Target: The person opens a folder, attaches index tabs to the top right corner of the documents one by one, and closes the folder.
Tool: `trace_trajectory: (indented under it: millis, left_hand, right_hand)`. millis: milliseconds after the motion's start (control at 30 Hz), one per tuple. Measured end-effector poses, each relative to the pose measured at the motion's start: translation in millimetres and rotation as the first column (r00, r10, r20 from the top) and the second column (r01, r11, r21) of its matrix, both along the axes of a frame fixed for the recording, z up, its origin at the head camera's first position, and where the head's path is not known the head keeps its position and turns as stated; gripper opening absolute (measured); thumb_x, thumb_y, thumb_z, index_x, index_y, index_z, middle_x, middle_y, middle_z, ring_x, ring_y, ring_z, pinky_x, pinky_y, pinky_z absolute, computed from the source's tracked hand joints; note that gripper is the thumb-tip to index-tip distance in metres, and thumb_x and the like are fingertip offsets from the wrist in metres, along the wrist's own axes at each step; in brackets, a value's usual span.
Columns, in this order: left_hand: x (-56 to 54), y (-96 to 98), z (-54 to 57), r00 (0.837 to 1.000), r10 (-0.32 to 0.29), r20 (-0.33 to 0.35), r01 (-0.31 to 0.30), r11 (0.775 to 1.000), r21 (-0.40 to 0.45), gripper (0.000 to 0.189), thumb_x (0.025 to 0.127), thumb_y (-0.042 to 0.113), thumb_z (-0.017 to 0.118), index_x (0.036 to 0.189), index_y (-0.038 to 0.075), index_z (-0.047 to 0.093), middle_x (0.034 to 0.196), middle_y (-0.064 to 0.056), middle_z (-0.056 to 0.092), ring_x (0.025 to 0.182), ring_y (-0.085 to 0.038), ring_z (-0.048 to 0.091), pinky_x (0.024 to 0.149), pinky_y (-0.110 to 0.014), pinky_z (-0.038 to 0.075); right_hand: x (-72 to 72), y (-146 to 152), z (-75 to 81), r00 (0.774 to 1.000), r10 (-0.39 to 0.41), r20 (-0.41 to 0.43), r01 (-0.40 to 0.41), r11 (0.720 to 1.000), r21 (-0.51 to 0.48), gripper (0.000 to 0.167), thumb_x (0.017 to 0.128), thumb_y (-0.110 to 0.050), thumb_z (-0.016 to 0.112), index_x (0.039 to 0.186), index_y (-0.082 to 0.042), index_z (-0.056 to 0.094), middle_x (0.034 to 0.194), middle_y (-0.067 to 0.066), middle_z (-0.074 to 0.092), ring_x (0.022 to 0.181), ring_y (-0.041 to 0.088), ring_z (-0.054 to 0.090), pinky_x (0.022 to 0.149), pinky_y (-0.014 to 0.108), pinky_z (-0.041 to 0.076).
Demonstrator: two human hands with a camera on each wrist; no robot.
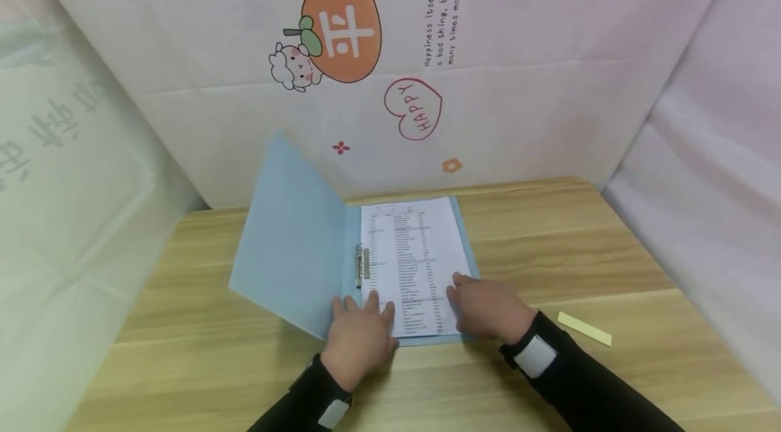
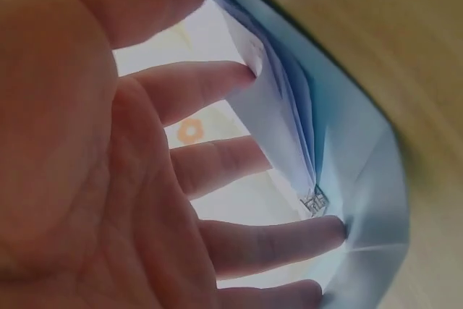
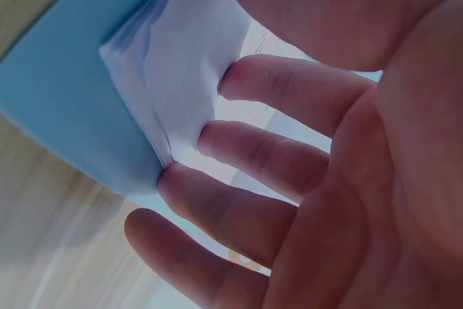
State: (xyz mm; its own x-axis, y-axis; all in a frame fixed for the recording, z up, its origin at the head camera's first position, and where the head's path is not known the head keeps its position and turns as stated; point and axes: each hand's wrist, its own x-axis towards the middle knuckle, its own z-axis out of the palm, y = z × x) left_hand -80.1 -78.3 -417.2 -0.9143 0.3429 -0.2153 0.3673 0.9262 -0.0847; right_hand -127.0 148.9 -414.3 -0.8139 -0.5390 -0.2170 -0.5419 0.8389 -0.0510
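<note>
A light blue folder (image 1: 293,242) lies on the table, its cover raised and leaning to the left. Inside is a stack of printed papers (image 1: 415,262), with a metal clip (image 1: 363,266) along the left edge. My left hand (image 1: 361,337) rests with spread fingers at the lower left of the papers and the folder's spine. In the left wrist view, one fingertip presses a curved sheet (image 2: 264,117). The right hand (image 1: 491,308) touches the lower right edge of the stack. Its extended fingers lie against the bent paper (image 3: 192,48) in the right wrist view.
A pale yellow strip (image 1: 584,328) lies on the wooden table (image 1: 537,235), right of the right hand. White printed cloth (image 1: 518,113) hangs behind the table, and more cloth stands at both sides. The folder's back edge is near the rear cloth.
</note>
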Motion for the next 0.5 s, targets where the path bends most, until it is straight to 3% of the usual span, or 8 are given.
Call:
trace_trajectory:
  millis: [267, 500]
  left_hand:
    - [1.4, -5.5, -3.8, 1.000, 0.001, -0.027, 0.000, 1.000, 0.031, 0.062, 0.090, 0.057, 0.063, 0.140, 0.021, 0.060, 0.144, -0.014, 0.051, 0.119, -0.056, 0.049, 0.098, -0.071, 0.030]
    - [1.6, -4.0, -0.6, 1.000, 0.008, 0.004, -0.008, 1.000, 0.027, 0.063, 0.090, 0.058, 0.063, 0.141, 0.022, 0.059, 0.146, -0.013, 0.050, 0.120, -0.053, 0.049, 0.099, -0.070, 0.030]
  right_hand:
    - [1.3, 0.4, -0.7, 1.000, -0.002, 0.011, 0.003, 1.000, -0.030, 0.044, 0.084, -0.018, 0.073, 0.123, 0.001, 0.066, 0.135, 0.025, 0.056, 0.118, 0.036, 0.058, 0.082, 0.041, 0.052]
    - [4.7, 18.1, -3.5, 1.000, -0.022, 0.020, 0.024, 0.994, -0.107, 0.059, 0.082, -0.023, 0.079, 0.134, 0.000, 0.061, 0.140, 0.023, 0.052, 0.128, 0.036, 0.051, 0.095, 0.047, 0.048]
